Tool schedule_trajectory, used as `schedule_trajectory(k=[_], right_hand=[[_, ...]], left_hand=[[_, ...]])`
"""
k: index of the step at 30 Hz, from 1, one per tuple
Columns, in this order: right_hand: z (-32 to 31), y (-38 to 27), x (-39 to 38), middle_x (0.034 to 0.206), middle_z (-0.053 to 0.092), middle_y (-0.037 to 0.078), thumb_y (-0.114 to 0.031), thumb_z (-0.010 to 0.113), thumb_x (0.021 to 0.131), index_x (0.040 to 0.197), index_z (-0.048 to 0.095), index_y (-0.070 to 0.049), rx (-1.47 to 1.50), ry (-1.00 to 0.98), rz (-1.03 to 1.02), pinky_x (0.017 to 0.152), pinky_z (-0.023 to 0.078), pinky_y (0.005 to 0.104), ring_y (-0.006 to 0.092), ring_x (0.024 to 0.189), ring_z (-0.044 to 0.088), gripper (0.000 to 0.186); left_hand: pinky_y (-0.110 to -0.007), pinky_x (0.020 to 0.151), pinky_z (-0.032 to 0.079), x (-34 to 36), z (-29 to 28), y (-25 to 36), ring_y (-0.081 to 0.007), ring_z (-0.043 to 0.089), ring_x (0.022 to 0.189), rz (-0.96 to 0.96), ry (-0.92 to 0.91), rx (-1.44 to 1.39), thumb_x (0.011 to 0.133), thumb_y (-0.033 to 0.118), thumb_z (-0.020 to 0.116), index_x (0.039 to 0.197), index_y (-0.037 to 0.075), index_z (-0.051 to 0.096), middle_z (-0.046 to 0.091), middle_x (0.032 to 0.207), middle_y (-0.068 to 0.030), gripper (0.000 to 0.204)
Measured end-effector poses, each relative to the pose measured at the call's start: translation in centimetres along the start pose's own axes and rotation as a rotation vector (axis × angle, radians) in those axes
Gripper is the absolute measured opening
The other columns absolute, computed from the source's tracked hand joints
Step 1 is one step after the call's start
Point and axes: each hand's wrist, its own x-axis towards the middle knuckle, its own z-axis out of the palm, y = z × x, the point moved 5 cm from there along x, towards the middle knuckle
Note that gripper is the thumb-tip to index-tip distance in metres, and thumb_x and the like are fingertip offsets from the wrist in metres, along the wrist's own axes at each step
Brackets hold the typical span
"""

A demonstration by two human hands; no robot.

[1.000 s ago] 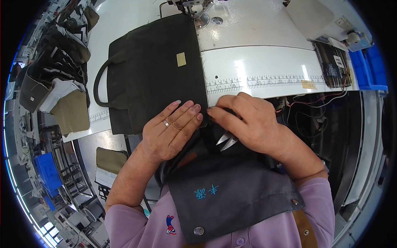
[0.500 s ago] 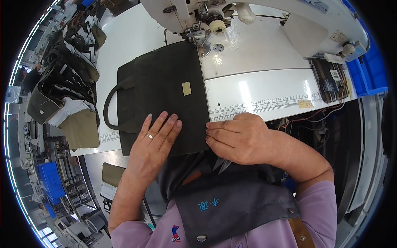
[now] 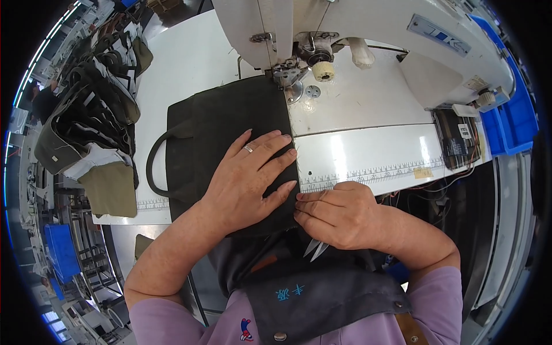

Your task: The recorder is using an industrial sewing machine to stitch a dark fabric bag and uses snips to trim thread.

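A dark olive-black fabric bag [image 3: 230,112] lies flat on the white sewing table, its looped handle [image 3: 153,164] pointing left. Its far right corner is at the needle area [image 3: 287,77] of a sewing machine. My left hand [image 3: 247,178] rests flat on the bag, fingers spread toward the right edge. At that edge, nearer to me, my right hand [image 3: 339,214] is closed, its fingertips pinching the fabric border. Two pointed metal blades of scissors [image 3: 315,249] stick out from under the right palm; their handles are hidden in the hand.
The white machine's arm [image 3: 368,26] spans the far side. A printed ruler strip [image 3: 374,176] runs along the table's near edge. Several dark and olive bag pieces [image 3: 92,115] are heaped at the left. A dark banded bundle [image 3: 455,135] and blue bins [image 3: 512,123] are at the right.
My left hand has slid right and away from me across the bag, now covering the tan patch seen before. My right hand stays at the edge. The whole view has shifted slightly.
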Motion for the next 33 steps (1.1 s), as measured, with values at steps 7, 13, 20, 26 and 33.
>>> schedule_trajectory(k=[7, 13, 20, 26, 33], right_hand=[[-0.1, 2.8, 0.9, 0.094, 0.074, 0.005, -0.010, 0.073, 0.077, 0.089, 0.072, -0.007, -0.005, -0.047, 0.045, 0.064, 0.059, 0.0291, 0.0169, 0.089, 0.074, 0.013], [0.6, 5.8, 2.4, 0.090, 0.072, 0.004, -0.011, 0.075, 0.074, 0.088, 0.071, -0.008, 0.047, -0.136, 0.064, 0.066, 0.060, 0.0331, 0.0198, 0.085, 0.074, 0.014], [1.7, 9.1, 3.6, 0.070, 0.058, 0.002, -0.015, 0.067, 0.071, 0.075, 0.060, -0.011, -0.001, 0.012, 0.065, 0.057, 0.053, 0.0378, 0.0216, 0.070, 0.066, 0.009], [1.9, 11.6, 4.4, 0.075, 0.064, 0.003, -0.012, 0.073, 0.069, 0.080, 0.067, -0.011, 0.012, 0.032, 0.108, 0.060, 0.054, 0.0385, 0.0240, 0.074, 0.068, 0.013], [2.5, 13.1, 4.8, 0.083, 0.069, 0.001, -0.012, 0.076, 0.069, 0.087, 0.070, -0.012, -0.019, 0.043, 0.200, 0.065, 0.054, 0.0406, 0.0251, 0.078, 0.070, 0.019]], left_hand=[[-0.054, 0.116, 0.035, 2.1, 0.0, -1.7, -0.0287, 0.055, 0.134, 0.002, 0.023, 0.032, 0.086, 0.022, 0.076, 0.126, 0.009, 0.066, 0.060, 0.140, -0.0088, 0.044], [-0.053, 0.116, 0.037, 3.8, 0.0, -4.1, -0.0265, 0.057, 0.131, 0.056, 0.097, 0.115, 0.087, 0.028, 0.075, 0.120, 0.007, 0.069, 0.060, 0.135, -0.0083, 0.040], [-0.050, 0.115, 0.037, 5.8, -0.2, -6.9, -0.0266, 0.062, 0.125, 0.061, 0.152, 0.131, 0.085, 0.023, 0.076, 0.120, 0.006, 0.070, 0.068, 0.127, -0.0093, 0.040], [-0.044, 0.113, 0.042, 7.5, -0.4, -8.7, -0.0249, 0.068, 0.111, 0.028, 0.194, 0.150, 0.089, 0.023, 0.071, 0.104, 0.004, 0.077, 0.074, 0.109, -0.0114, 0.025], [-0.044, 0.111, 0.043, 8.6, -1.3, -10.3, -0.0253, 0.068, 0.104, 0.103, 0.215, 0.242, 0.088, 0.024, 0.071, 0.102, 0.005, 0.077, 0.074, 0.101, -0.0089, 0.024]])
